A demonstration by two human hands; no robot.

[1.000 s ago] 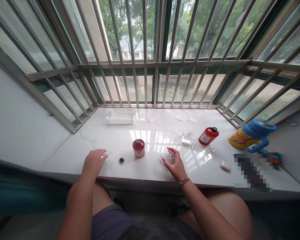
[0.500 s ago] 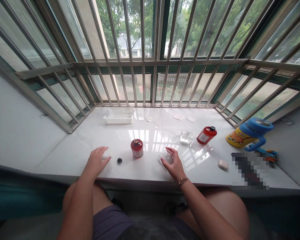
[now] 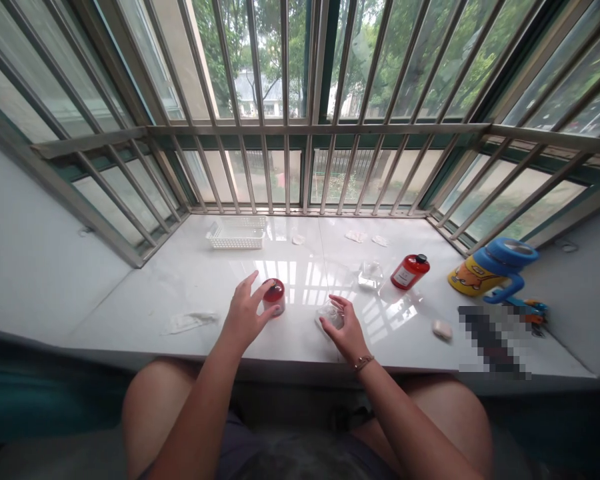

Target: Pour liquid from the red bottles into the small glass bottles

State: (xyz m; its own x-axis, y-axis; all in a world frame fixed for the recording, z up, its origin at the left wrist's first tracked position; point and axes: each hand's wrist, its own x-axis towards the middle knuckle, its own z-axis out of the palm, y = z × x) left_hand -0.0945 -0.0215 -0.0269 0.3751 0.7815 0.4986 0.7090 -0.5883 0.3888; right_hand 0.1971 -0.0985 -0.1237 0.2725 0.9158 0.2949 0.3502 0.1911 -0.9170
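A red bottle (image 3: 276, 291) without its cap stands upright on the white sill. My left hand (image 3: 245, 311) is at its left side, thumb and fingers spread apart around it; whether they touch it I cannot tell. In front of me, my right hand (image 3: 344, 328) curls its thumb and fingers about a small clear container (image 3: 325, 317), which rests on the sill and is partly covered by the hand. The small black cap is hidden behind my left hand. Left of that hand lies a crumpled white tissue (image 3: 193, 322).
A second red bottle (image 3: 409, 272) with a black cap stands beside a clear glass dish (image 3: 370, 275). To the right are a pale block (image 3: 442, 330) and a blue-yellow flask (image 3: 490, 268). A white basket (image 3: 237, 233) sits at the back, by the window bars.
My left hand has moved right, from over the tissue to the red bottle, uncovering the tissue and covering the black cap. My right hand has stayed at the clear container.
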